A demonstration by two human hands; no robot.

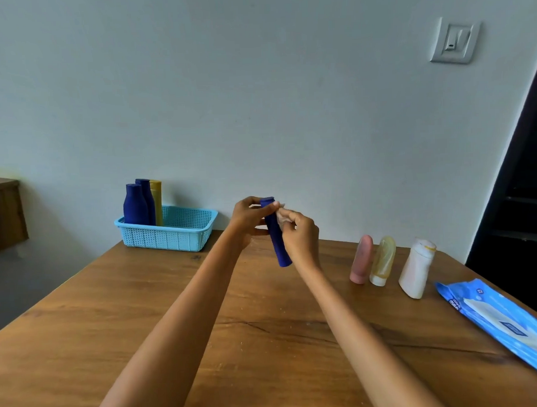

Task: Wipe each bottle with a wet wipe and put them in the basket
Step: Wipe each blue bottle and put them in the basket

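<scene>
You hold the dark blue bottle (pixel 276 233) above the desk (pixel 204 312), your left hand (pixel 249 217) gripping its upper part, your right hand (pixel 298 232) pinching a crumpled wet wipe (pixel 281 215) against it. Turn the smooth, slim plastic as you rub, cap to base. The perforated light blue basket (pixel 183 233) waits at the far left, three bottles already standing inside.

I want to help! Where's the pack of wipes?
The blue wipes pack lies flat at the table's right edge, beside the white bottle.
</scene>
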